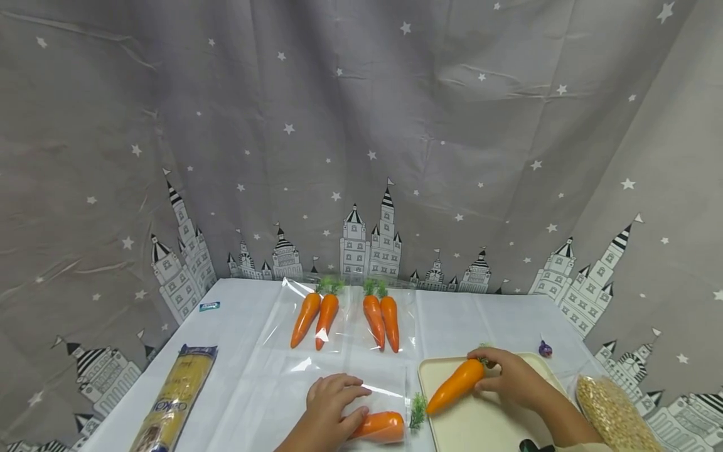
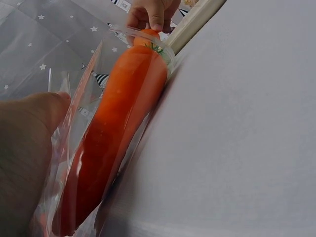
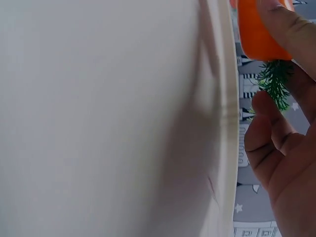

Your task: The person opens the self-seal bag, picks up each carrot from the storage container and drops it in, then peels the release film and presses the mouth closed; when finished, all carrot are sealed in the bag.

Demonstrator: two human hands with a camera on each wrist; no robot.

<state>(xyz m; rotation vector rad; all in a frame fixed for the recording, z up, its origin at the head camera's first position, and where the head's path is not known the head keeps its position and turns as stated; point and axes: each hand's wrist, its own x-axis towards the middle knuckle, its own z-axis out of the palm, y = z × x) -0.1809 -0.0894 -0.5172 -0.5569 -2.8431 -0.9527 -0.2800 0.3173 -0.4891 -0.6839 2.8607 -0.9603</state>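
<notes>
My right hand (image 1: 511,380) pinches a bright orange carrot (image 1: 456,386) by its thick, leafy end, over the cream tray (image 1: 497,433). The carrot's narrow tip points left and down. In the right wrist view, thumb and fingers are at its green tuft (image 3: 276,79). Left of the tray, my left hand (image 1: 333,408) grips a clear plastic bag (image 2: 170,54), with film around the thumb. Another carrot (image 1: 384,428) lies in that bag, its green leaves (image 1: 418,411) towards the tray. The left fingertips' exact hold on the film is partly hidden.
Farther back lie two clear bags, one with a pair of carrots (image 1: 307,320), the other with a second pair (image 1: 390,323). A pasta packet (image 1: 177,398) is at left, a bag of grains (image 1: 612,414) at right. Small wrapped items (image 1: 209,306) lie near the edges.
</notes>
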